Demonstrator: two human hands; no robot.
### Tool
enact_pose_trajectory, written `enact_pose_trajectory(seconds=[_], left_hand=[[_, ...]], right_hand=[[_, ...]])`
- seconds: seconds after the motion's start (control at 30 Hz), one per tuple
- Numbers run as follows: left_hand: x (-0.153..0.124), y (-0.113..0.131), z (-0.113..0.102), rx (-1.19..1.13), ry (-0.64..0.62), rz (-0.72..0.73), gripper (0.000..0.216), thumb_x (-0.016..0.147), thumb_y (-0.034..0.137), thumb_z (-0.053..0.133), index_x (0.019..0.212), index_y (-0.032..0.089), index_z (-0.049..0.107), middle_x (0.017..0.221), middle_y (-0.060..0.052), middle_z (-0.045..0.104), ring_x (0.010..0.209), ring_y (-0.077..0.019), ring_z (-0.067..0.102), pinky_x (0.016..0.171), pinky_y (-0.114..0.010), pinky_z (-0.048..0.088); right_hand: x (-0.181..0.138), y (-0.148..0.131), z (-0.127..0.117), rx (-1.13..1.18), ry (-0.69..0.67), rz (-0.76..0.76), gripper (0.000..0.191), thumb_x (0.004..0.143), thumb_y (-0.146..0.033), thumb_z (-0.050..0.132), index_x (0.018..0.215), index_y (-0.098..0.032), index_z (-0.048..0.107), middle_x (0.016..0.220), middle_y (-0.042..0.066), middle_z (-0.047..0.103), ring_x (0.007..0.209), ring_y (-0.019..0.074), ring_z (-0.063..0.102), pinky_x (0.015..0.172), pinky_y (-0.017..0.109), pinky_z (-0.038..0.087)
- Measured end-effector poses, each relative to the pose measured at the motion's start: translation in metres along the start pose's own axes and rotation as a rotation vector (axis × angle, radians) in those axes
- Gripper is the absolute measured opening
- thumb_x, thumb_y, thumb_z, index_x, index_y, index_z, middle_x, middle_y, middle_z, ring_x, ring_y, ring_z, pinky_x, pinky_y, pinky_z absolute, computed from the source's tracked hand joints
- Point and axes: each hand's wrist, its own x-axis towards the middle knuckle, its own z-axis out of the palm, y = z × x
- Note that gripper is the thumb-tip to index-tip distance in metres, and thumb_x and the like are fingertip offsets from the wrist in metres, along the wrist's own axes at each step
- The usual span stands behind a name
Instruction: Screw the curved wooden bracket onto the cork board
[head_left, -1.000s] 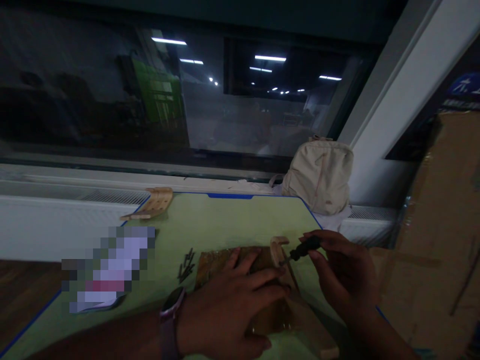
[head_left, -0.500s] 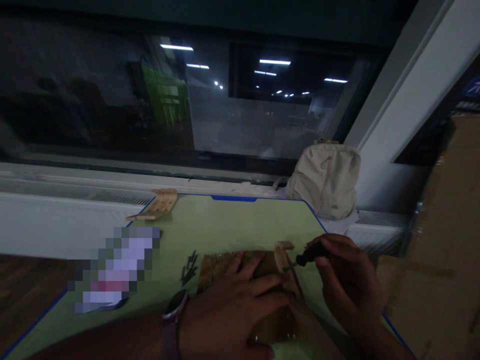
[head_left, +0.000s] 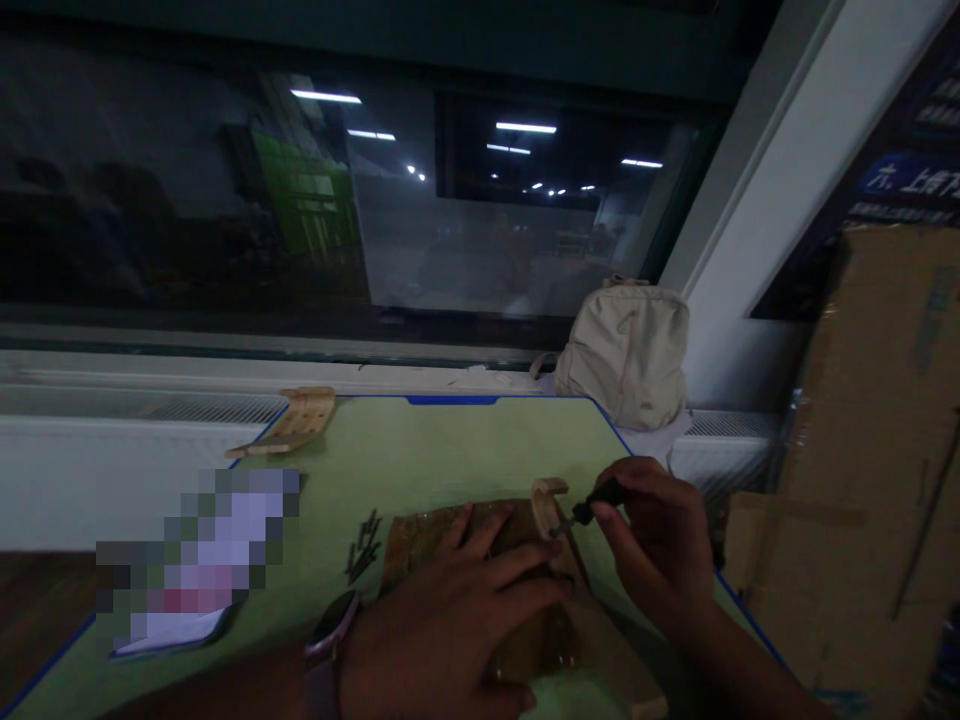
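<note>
Left grip [head_left: 450,610] is pressed flat on a wooden board [head_left: 435,535], fingers spread apart; right grip [head_left: 649,535] is clamped on a black-handled screwdriver [head_left: 600,503], its tip held at a curved wooden piece [head_left: 546,498] standing on the board. Dark screws [head_left: 363,546] are laid left of the left grip on a green-topped desk [head_left: 420,450]; a slatted wooden part [head_left: 296,420] and a canvas backpack [head_left: 622,355] are seen beyond.

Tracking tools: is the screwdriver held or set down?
The screwdriver is held: the right hand grips its black handle, tip at the curved wooden piece.
</note>
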Motion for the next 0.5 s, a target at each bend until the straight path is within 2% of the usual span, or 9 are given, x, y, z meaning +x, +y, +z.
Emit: enact_pose_trajectory(seconds=[0.1,0.2,0.3,0.4,0.5], left_hand=[[0.000,0.001,-0.001,-0.006,0.008,-0.007,0.078,0.082,0.036,0.083,0.154,0.032,0.051,0.167,-0.003,0.046,0.157,-0.0500,0.025,0.122,-0.081,0.018],[-0.001,0.000,0.000,-0.009,0.009,-0.014,0.079,0.082,0.036,0.085,0.154,0.033,0.052,0.165,-0.004,0.048,0.159,-0.0482,0.022,0.123,-0.079,0.017],[-0.001,-0.001,0.002,-0.007,-0.005,-0.016,0.081,0.082,0.035,0.083,0.156,0.033,0.050,0.168,-0.003,0.044,0.159,-0.0486,0.021,0.124,-0.079,0.016],[-0.002,-0.004,0.006,-0.012,0.002,0.003,0.084,0.081,0.033,0.081,0.157,0.033,0.048,0.170,-0.002,0.041,0.158,-0.0504,0.023,0.123,-0.080,0.015],[-0.003,-0.007,0.009,-0.021,0.032,0.026,0.083,0.081,0.032,0.080,0.157,0.033,0.047,0.169,-0.003,0.042,0.158,-0.0492,0.021,0.124,-0.079,0.015]], right_hand=[[0.000,-0.002,0.000,0.014,-0.045,0.006,0.024,0.101,-0.017,0.060,0.122,-0.028,0.062,0.107,0.007,0.066,0.096,0.0202,0.070,0.075,0.035,0.063],[0.000,-0.008,0.001,0.050,-0.110,0.031,0.029,0.104,-0.014,0.052,0.127,-0.029,0.061,0.115,0.008,0.071,0.101,0.0193,0.075,0.084,0.037,0.065],[0.001,-0.012,0.001,0.073,-0.132,0.018,0.036,0.100,-0.008,0.057,0.128,-0.031,0.060,0.107,0.005,0.073,0.096,0.0185,0.075,0.077,0.034,0.065],[0.002,-0.008,-0.001,0.028,-0.072,-0.060,0.044,0.091,-0.002,0.068,0.122,-0.033,0.061,0.101,0.002,0.070,0.088,0.0170,0.072,0.070,0.031,0.062],[0.001,-0.001,-0.003,-0.050,-0.056,-0.087,0.041,0.090,-0.008,0.071,0.121,-0.032,0.062,0.103,0.004,0.070,0.091,0.0203,0.072,0.072,0.036,0.063]])
